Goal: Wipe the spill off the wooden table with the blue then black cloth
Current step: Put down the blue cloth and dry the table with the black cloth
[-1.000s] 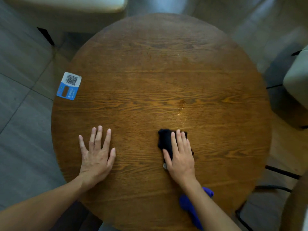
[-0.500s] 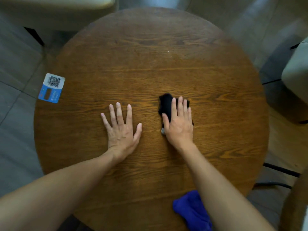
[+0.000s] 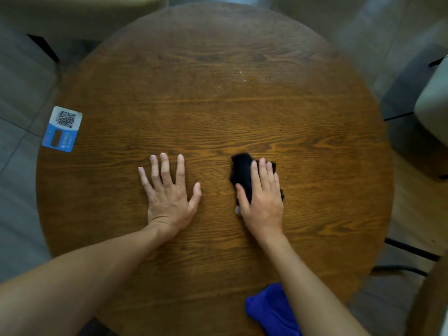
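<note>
Right hand (image 3: 263, 197) flat, fingers straight, pressing black cloth (image 3: 242, 172) onto round wooden table (image 3: 218, 105); cloth shows beyond fingertips and beside thumb. Left hand (image 3: 168, 192) spread flat on wood, holding nothing. Blue cloth (image 3: 271, 309) lies at near edge, beside right forearm.

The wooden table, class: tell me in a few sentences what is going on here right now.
A person is wiping the wooden table. The right hand presses the black cloth flat against the wood near the middle; the left hand rests flat beside it, holding nothing. The blue cloth lies apart at the near edge, by the right forearm.
</note>
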